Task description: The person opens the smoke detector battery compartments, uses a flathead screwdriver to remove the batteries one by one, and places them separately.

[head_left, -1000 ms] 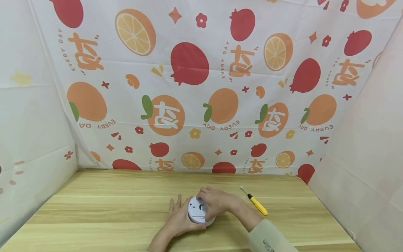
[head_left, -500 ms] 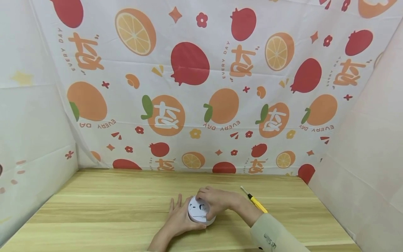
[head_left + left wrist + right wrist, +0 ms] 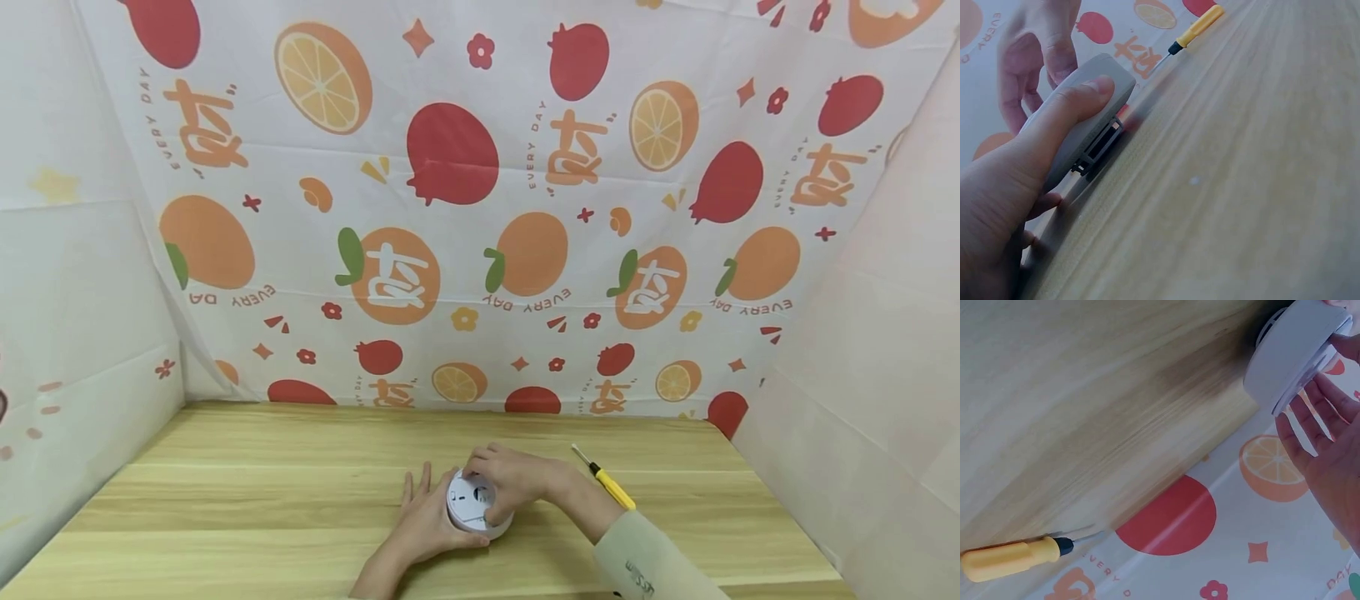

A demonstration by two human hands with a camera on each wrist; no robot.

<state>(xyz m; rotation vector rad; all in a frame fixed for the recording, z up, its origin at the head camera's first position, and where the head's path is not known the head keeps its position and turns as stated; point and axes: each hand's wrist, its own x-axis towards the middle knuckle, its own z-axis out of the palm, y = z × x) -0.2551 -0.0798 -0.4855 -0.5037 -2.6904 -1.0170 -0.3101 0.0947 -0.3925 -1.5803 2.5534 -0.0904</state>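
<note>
A round white smoke detector (image 3: pixel 467 505) sits on the wooden table with its marked, holed back plate facing up. My left hand (image 3: pixel 424 522) holds the body from the left, thumb along the near side and two fingers spread out beyond it. In the left wrist view, that thumb presses on the detector's side wall (image 3: pixel 1075 144), and slotted vents show at its underside. From above and the right, my right hand (image 3: pixel 516 480) grips the back plate, fingertips at its far edge and thumb at its near edge. In the right wrist view, these fingertips meet the detector's (image 3: pixel 1291 356) rim.
A screwdriver (image 3: pixel 613 488) with a yellow and black handle lies right of the hands, its tip pointing to the back. The table (image 3: pixel 262 500) ends at a fruit-printed cloth (image 3: pixel 465 333) behind, with pale cloth walls at both sides.
The detector's back plate has turned slightly counterclockwise under my right hand, its marks now tilted. My left hand has kept its place on the body.
</note>
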